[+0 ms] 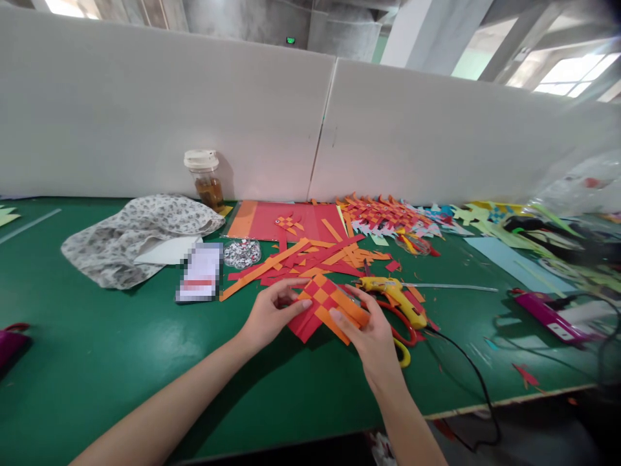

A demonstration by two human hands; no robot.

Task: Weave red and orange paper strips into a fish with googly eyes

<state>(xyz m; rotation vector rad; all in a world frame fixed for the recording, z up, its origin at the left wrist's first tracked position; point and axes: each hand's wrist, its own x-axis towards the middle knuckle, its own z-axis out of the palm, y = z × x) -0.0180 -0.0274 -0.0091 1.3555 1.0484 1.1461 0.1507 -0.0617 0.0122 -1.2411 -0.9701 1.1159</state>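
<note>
Head camera view: the left hand and right hand grasp opposite sides of a red-and-orange woven paper piece, held above the green table. Beside the right hand lie a yellow glue gun and scissors; beyond are loose paper strips, then a small checkered paper fish on a red sheet.

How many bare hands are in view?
2: the left hand holds the left side of the woven red-and-orange paper piece; the right hand, its right side. No other hand shows.
</note>
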